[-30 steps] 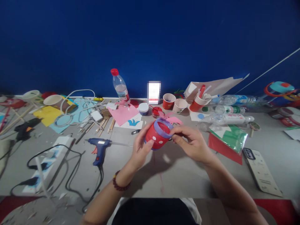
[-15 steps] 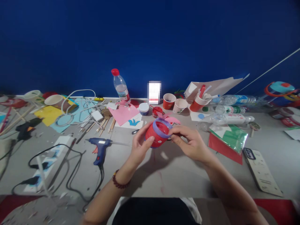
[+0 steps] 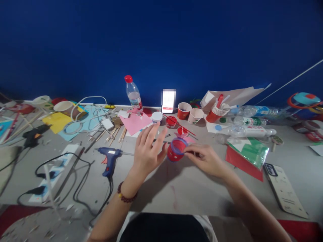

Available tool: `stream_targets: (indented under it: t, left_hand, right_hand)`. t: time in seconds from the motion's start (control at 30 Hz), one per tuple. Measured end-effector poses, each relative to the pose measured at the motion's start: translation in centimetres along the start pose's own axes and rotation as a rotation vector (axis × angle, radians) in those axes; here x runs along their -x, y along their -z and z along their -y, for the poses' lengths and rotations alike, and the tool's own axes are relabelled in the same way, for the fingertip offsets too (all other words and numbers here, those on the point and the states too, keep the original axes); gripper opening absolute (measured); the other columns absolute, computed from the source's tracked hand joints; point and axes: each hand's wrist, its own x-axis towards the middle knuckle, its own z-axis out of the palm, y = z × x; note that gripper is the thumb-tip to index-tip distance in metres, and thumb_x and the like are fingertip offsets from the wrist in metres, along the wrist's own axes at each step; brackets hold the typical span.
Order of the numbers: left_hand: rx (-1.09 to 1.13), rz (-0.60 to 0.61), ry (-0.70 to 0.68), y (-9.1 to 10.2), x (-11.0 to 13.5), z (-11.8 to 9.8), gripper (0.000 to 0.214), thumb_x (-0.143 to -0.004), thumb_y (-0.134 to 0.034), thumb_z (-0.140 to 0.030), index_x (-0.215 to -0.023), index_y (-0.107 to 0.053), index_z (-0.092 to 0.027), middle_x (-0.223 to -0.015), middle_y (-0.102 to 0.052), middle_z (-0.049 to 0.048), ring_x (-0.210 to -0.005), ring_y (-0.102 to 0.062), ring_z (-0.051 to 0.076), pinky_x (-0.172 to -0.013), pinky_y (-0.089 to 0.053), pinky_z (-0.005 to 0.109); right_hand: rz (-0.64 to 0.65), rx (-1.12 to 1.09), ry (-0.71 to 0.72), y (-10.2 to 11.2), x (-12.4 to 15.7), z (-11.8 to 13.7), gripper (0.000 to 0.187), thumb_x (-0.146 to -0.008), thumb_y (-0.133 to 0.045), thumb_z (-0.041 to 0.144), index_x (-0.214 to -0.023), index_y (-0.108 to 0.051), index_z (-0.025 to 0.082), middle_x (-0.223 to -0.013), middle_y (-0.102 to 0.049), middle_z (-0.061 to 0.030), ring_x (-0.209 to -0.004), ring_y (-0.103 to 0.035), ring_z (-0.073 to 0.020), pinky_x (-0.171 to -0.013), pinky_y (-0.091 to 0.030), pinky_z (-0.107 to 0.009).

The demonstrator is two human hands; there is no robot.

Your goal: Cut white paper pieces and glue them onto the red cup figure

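A small red cup [image 3: 174,155] with a purple rim and white dots is near the middle of the table, tilted slightly. My right hand [image 3: 202,157] pinches its rim from the right side. To the left of the cup, my left hand [image 3: 148,149] has its fingers spread and holds nothing; its thumb is close to the cup's side. Behind the cup lie pink paper pieces and a red pot lid [image 3: 182,131] with a thin red brush [image 3: 188,128] near it. An open jar of red paint [image 3: 171,122] and a white-lidded jar [image 3: 156,117] stand farther back.
A blue glue gun [image 3: 110,157] and a power strip [image 3: 57,174] with trailing cords lie at left. A bottle with a red cap [image 3: 133,95] and a lit phone [image 3: 168,101] stand at the back. Paper cups [image 3: 184,111], plastic bottles [image 3: 252,130] and another phone [image 3: 285,190] are at right.
My left hand has let go of the cup and moved left, its fingers now spread. The cup is lower, with my right hand still at its rim.
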Motion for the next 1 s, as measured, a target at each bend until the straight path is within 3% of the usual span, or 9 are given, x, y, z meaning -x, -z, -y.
stream_targets:
  t: [0.2, 0.33, 0.43, 0.6, 0.67, 0.83, 0.9, 1.0]
  left_hand:
    - [-0.026, 0.089, -0.245, 1.3, -0.2, -1.6, 0.046, -0.089, -0.058, -0.023, -0.135, -0.053, -0.021, -0.138, -0.058, 0.0126, -0.134, -0.048, 0.030, -0.111, -0.040, 0.046]
    - [-0.146, 0.097, -0.444, 2.1, -0.2, -2.8, 0.033, -0.089, -0.057, -0.024, -0.120, -0.063, -0.016, -0.129, -0.064, 0.0122, -0.130, -0.052, 0.029, -0.108, -0.044, 0.044]
    - [-0.155, 0.130, -0.502, 2.5, -0.2, -3.4, 0.030, -0.089, -0.056, -0.022, -0.117, -0.064, -0.013, -0.127, -0.066, 0.0121, -0.128, -0.054, 0.029, -0.108, -0.045, 0.042]
    - [-0.075, 0.201, -0.547, 3.0, 0.0, -3.9, 0.032, -0.088, -0.058, -0.018, -0.119, -0.062, -0.011, -0.130, -0.063, 0.0146, -0.131, -0.051, 0.030, -0.108, -0.046, 0.043]
    - [-0.103, 0.225, -0.593, 3.3, 0.0, -4.1, 0.030, -0.088, -0.059, -0.019, -0.117, -0.063, -0.010, -0.130, -0.064, 0.0139, -0.127, -0.054, 0.030, -0.108, -0.046, 0.044]
    - [-0.119, 0.347, -0.627, 3.8, -0.4, -4.7, 0.025, -0.090, -0.059, -0.018, -0.113, -0.064, -0.011, -0.126, -0.066, 0.0134, -0.118, -0.060, 0.026, -0.105, -0.046, 0.040]
    - [-0.117, 0.365, -0.647, 3.7, -0.5, -4.7, 0.024, -0.089, -0.059, -0.015, -0.112, -0.064, -0.010, -0.124, -0.066, 0.0146, -0.115, -0.062, 0.027, -0.103, -0.046, 0.040]
    - [-0.117, 0.384, -0.698, 3.2, -0.3, -4.6, 0.022, -0.088, -0.058, -0.013, -0.108, -0.065, -0.009, -0.119, -0.067, 0.0136, -0.111, -0.064, 0.028, -0.102, -0.046, 0.043]
  right_hand:
    - [0.101, 0.190, 0.007, -2.8, 0.7, -1.2, 0.021, -0.091, -0.048, 0.014, -0.095, -0.069, 0.018, -0.093, -0.073, -0.0077, -0.082, -0.066, -0.0179, -0.072, -0.049, -0.028]
    - [0.153, 0.262, -0.026, -3.5, 0.8, -1.2, 0.020, -0.085, -0.049, 0.010, -0.089, -0.067, 0.016, -0.091, -0.072, -0.0099, -0.083, -0.067, -0.0196, -0.071, -0.049, -0.027]
    - [0.146, 0.235, -0.005, -3.7, 0.9, -1.1, 0.020, -0.083, -0.049, 0.010, -0.092, -0.066, 0.016, -0.094, -0.073, -0.0107, -0.086, -0.068, -0.0206, -0.072, -0.050, -0.027]
    - [0.127, 0.193, -0.013, -3.2, 1.2, -0.2, 0.022, -0.080, -0.047, 0.009, -0.083, -0.066, 0.019, -0.074, -0.072, -0.0059, -0.063, -0.066, -0.0169, -0.059, -0.047, -0.024]
    - [0.059, 0.099, 0.009, -2.7, 1.2, 0.3, 0.023, -0.080, -0.047, 0.009, -0.085, -0.067, 0.020, -0.073, -0.072, -0.0033, -0.061, -0.065, -0.0157, -0.057, -0.048, -0.023]
    - [-0.400, -0.035, -0.031, -0.9, 1.1, 2.3, 0.016, -0.087, -0.052, 0.016, -0.090, -0.067, 0.021, -0.077, -0.071, -0.0030, -0.060, -0.061, -0.0145, -0.056, -0.048, -0.025]
    - [-0.414, -0.085, 0.003, -0.2, 1.1, 3.4, 0.014, -0.087, -0.053, 0.018, -0.085, -0.066, 0.021, -0.081, -0.069, -0.0046, -0.069, -0.063, -0.0167, -0.063, -0.051, -0.027]
    - [-0.286, -0.133, 0.066, 0.4, 1.3, 5.1, 0.010, -0.085, -0.058, 0.021, -0.080, -0.067, 0.021, -0.091, -0.066, -0.0068, -0.086, -0.064, -0.0204, -0.078, -0.052, -0.034]
